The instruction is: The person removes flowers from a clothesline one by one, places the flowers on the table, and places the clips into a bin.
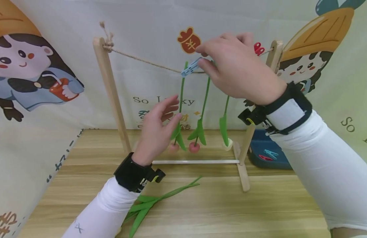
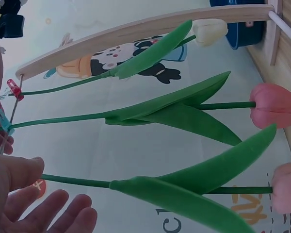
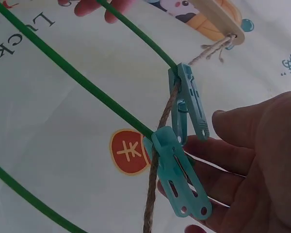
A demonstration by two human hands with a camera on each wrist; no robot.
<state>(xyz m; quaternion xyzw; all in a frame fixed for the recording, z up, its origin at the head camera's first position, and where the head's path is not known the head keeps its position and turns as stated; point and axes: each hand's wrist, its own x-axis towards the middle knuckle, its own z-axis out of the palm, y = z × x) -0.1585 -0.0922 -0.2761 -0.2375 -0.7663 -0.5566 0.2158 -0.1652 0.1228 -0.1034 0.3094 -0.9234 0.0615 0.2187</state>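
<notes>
Blue plastic makes up the clothespin (image 1: 190, 68) at 12 o'clock in the head view, which clips a pink tulip (image 1: 174, 148) to the rope (image 1: 144, 61), flower down at 6 o'clock. The right hand (image 1: 241, 67), at 3 o'clock from the clothespin, has its thumb and fingers apart just beside it; the left hand (image 1: 156, 129), at 7 o'clock, is loosely spread near the stem (image 1: 182, 91). Farther out, between 4 and 5 o'clock, sits a dark blue tray (image 1: 261, 142).

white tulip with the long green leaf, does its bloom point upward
No, in the head view its white bloom hangs at the bottom, below the slim green stem.
</notes>
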